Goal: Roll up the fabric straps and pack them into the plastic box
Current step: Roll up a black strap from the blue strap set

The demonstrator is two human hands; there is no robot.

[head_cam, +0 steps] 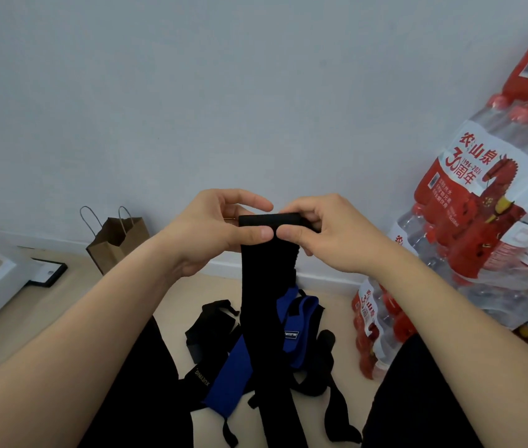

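Forearms: two bare forearms enter from the bottom corners, nearest the camera, and converge toward the middle of the view.
Legs: dark trouser legs lie spread on the pale floor (pixel 14 321), one along each side of the strap pile.
Left hand (pixel 211 232): raised at chest height, thumb and fingers pinched shut on the top left end of the long black fabric strap (pixel 267 286).
Right hand (pixel 327 234): level with the left, its thumb tip almost touching the left thumb, fingers clamped on the top right end of the same strap.
Long black fabric strap: its top edge is folded or rolled into a narrow band between the two hands; the rest hangs straight down to the floor between the legs.
Strap pile: beneath the hanging strap lie a blue fabric strap (pixel 227 379), a second blue strap with a small label (pixel 298 331) and several loose black straps (pixel 211 328), overlapping one another.
Plastic box: out of view.
Brown paper bag (pixel 117 240): stands upright against the grey wall (pixel 224 92), left of the hands, with twin loop handles.
Shrink-wrapped packs of red-capped water bottles (pixel 482 202): stacked at the right against the wall, well apart from the hands.
Black-framed flat object (pixel 48 273): lies on the floor at the left, what it is cannot be told.
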